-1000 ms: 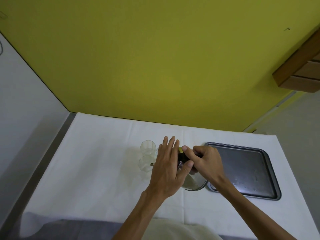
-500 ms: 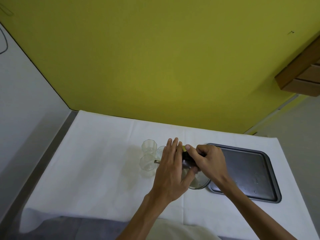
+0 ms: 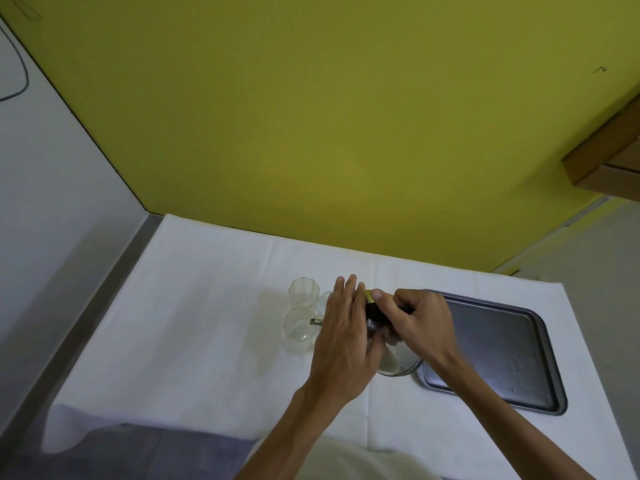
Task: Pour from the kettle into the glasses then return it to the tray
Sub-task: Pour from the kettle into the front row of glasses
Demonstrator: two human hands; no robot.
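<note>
While the right hand (image 3: 420, 322) clasps the dark handle of the glass kettle (image 3: 398, 362), the left hand (image 3: 346, 336) lies flat with fingers straight against its side, spout over the near glass (image 3: 298, 323). A dark tray (image 3: 512, 351) sits right on the white tablecloth (image 3: 194, 323), below a yellow wall (image 3: 329, 133).
</note>
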